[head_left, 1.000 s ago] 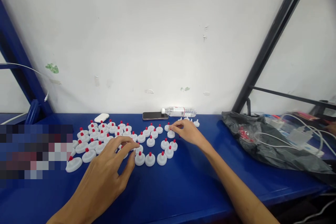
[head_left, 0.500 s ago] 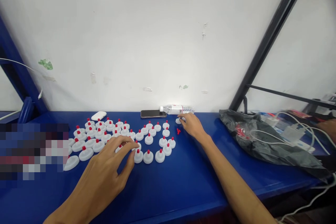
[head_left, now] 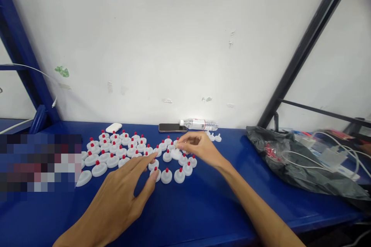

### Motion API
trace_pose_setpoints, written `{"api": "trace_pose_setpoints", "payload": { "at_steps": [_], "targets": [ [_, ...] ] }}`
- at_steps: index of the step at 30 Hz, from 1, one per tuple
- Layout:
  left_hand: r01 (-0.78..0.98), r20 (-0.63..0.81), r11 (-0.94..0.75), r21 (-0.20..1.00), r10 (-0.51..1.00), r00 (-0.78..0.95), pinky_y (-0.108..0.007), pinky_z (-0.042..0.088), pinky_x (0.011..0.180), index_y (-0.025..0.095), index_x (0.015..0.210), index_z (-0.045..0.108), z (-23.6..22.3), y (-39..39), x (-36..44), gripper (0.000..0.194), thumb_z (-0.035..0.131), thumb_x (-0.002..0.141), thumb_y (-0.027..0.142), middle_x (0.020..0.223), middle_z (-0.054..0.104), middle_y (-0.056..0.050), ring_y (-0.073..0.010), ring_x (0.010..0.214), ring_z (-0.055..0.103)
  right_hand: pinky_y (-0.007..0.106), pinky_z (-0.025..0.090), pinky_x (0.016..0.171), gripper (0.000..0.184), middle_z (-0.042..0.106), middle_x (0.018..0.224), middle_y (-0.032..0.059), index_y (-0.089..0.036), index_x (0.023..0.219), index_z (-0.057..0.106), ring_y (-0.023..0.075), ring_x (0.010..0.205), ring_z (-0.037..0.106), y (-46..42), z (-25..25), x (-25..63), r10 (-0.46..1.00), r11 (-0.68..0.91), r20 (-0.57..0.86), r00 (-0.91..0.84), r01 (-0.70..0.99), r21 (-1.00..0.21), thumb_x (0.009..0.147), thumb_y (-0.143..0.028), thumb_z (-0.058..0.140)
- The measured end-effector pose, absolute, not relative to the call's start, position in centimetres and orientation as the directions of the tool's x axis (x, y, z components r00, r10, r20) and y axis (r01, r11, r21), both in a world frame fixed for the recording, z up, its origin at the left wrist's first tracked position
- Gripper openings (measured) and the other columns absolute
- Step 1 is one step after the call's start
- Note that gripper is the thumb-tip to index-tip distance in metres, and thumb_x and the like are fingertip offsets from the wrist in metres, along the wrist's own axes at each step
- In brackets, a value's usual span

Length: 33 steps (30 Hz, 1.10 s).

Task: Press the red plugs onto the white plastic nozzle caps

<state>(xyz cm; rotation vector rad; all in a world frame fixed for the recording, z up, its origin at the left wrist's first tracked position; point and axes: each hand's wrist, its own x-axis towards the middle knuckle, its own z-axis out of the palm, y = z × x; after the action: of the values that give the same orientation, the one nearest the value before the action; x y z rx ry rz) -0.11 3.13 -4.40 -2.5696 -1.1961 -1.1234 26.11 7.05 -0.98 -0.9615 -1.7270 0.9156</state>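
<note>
Many round white nozzle caps with red tips stand upright on the blue table. My left hand hovers low over the front of the group, thumb and forefinger apart around nothing I can see; some caps behind it are hidden. My right hand pinches a white nozzle cap by its narrow top, held over the right part of the group. No red tip shows on this cap, though the fingers cover its upper end. Several white nozzle caps without red tips stand behind my right hand.
At the wall lie a phone, a clear plastic bottle on its side and a white rounded case. To the right, a dark plastic bag carries cables and a pack of red pieces. A blurred patch covers the left edge.
My right hand went back to the untipped caps near the bottle, took one and brought it left and nearer. My left thumb and forefinger have spread a little wider.
</note>
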Motion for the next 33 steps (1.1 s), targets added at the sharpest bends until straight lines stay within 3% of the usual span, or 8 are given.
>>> {"api": "trace_pose_setpoints", "payload": {
  "at_steps": [5, 10, 12, 14, 16, 18, 23, 33],
  "targets": [
    [0.583, 0.669, -0.775, 0.244, 0.57, 0.477, -0.026, 0.062, 0.064, 0.029, 0.126, 0.065, -4.0, 2.6, 0.2, 0.032, 0.059, 0.101, 0.048, 0.105, 0.079, -0.001, -0.0188, 0.082, 0.076, 0.022, 0.04, 0.046, 0.021, 0.073, 0.062, 0.0009, -0.02, 0.084, 0.084, 0.0122, 0.049, 0.06, 5.6, -1.9, 23.5, 0.871, 0.317, 0.267, -0.412, 0.056, -0.947, 0.072, -0.035, 0.091],
    [0.518, 0.674, -0.793, 0.321, 0.576, 0.464, -0.02, 0.057, 0.056, 0.031, 0.125, 0.066, -3.9, 2.7, 0.2, 0.026, 0.064, 0.1, 0.037, 0.113, 0.076, -0.001, -0.0144, 0.077, 0.073, 0.023, 0.051, 0.053, 0.023, 0.077, 0.071, 0.0023, -0.02, 0.087, 0.083, 0.0161, 0.058, 0.07, 4.9, -1.5, 23.4, 0.832, 0.289, 0.245, -0.498, 0.011, -0.957, 0.073, -0.037, 0.09],
    [0.537, 0.688, -0.79, 0.296, 0.566, 0.455, -0.021, 0.058, 0.059, 0.031, 0.125, 0.066, -4.0, 2.9, 0.1, 0.024, 0.06, 0.102, 0.034, 0.119, 0.071, -0.002, -0.0133, 0.077, 0.071, 0.026, 0.054, 0.057, 0.028, 0.08, 0.085, 0.0043, -0.021, 0.098, 0.081, 0.0176, 0.062, 0.072, 5.1, -0.9, 24.2, 0.842, 0.354, 0.276, -0.463, 0.089, -0.931, 0.08, -0.042, 0.084],
    [0.557, 0.701, -0.792, 0.25, 0.545, 0.46, -0.022, 0.059, 0.066, 0.029, 0.122, 0.066, -4.0, 3.2, 0.1, 0.021, 0.055, 0.104, 0.032, 0.121, 0.067, -0.004, -0.0123, 0.077, 0.07, 0.029, 0.056, 0.064, 0.029, 0.081, 0.093, 0.0046, -0.024, 0.109, 0.078, 0.019, 0.067, 0.073, 5.7, -0.3, 25.6, 0.871, 0.468, 0.36, -0.334, 0.338, -0.817, 0.09, -0.045, 0.073],
    [0.572, 0.714, -0.794, 0.208, 0.523, 0.466, -0.023, 0.06, 0.068, 0.029, 0.12, 0.066, -4.1, 3.5, 0.1, 0.021, 0.052, 0.105, 0.031, 0.12, 0.066, -0.005, -0.0124, 0.078, 0.07, 0.031, 0.054, 0.073, 0.025, 0.081, 0.093, 0.0039, -0.027, 0.115, 0.076, 0.0216, 0.078, 0.074, 6.5, 0.0, 27.6, 0.875, 0.43, 0.449, -0.18, 0.715, -0.552, 0.098, -0.041, 0.063],
    [0.595, 0.705, -0.782, 0.186, 0.527, 0.474, -0.022, 0.06, 0.067, 0.03, 0.123, 0.066, -4.3, 3.7, 0.1, 0.023, 0.05, 0.106, 0.031, 0.121, 0.066, -0.004, -0.0133, 0.082, 0.072, 0.032, 0.051, 0.079, 0.026, 0.081, 0.101, 0.0035, -0.029, 0.12, 0.074, 0.0238, 0.091, 0.074, 7.4, 0.0, 29.8, 0.906, 0.23, 0.414, -0.087, 0.923, -0.308, 0.101, -0.034, 0.056],
    [0.632, 0.693, -0.759, 0.158, 0.541, 0.476, -0.024, 0.061, 0.076, 0.033, 0.128, 0.063, -4.7, 3.9, 0.0, 0.026, 0.048, 0.108, 0.037, 0.126, 0.07, -0.001, -0.0184, 0.102, 0.075, 0.03, 0.046, 0.072, 0.015, 0.081, 0.097, 0.0057, -0.025, 0.101, 0.079, 0.0256, 0.089, 0.073, 8.7, -1.1, 33.4, 0.961, 0.096, 0.275, -0.027, 0.967, -0.238, 0.094, -0.027, 0.066],
    [0.641, 0.653, -0.75, 0.164, 0.569, 0.499, -0.02, 0.055, 0.058, 0.036, 0.135, 0.058, -4.3, 3.7, 0.1, 0.03, 0.041, 0.11, 0.036, 0.123, 0.068, -0.002, -0.0134, 0.079, 0.076, 0.026, 0.043, 0.066, 0.011, 0.082, 0.089, 0.0009, -0.026, 0.087, 0.08, 0.0207, 0.083, 0.074, 9.0, -1.8, 33.9, 0.99, 0.086, 0.128, -0.055, 0.965, -0.247, 0.088, -0.02, 0.071]
  ]
}}
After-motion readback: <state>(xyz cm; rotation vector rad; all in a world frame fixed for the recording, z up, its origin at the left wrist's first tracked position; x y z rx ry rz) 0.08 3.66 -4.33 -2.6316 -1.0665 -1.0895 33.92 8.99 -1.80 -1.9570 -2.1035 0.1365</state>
